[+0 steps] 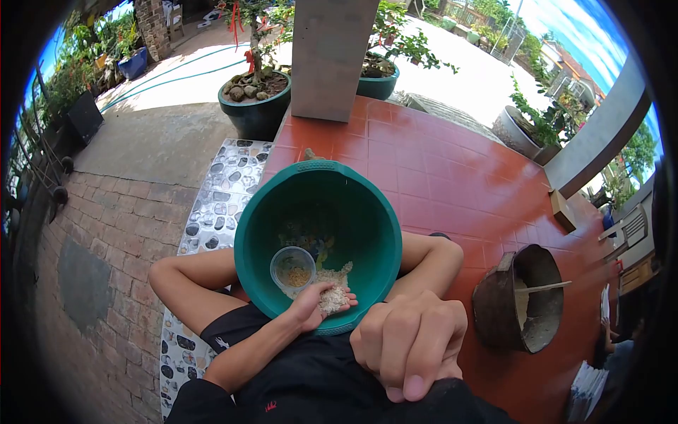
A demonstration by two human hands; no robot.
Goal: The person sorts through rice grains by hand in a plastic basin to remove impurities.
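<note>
A deep green plastic basin (390, 233) rests on my crossed legs. My left hand (308, 305) is inside it near the front rim, palm up, cupping a small heap of pale rice grains (333, 299). More loose grains lie on the basin floor just beyond the fingers. Beside that hand stands a clear plastic tub (293, 267) with some brownish grains at its bottom. My right hand (409, 343) is raised close to the camera, outside the basin's front right, its fingers curled closed. Whatever it may hold is hidden.
On the red tiles to the right sits a dark metal pot (498, 304) with a stick (544, 287) across it. Potted plants (256, 99) and a pillar (326, 63) stand ahead. At the right edge, part of another person (621, 350) shows beside stacked papers (587, 389).
</note>
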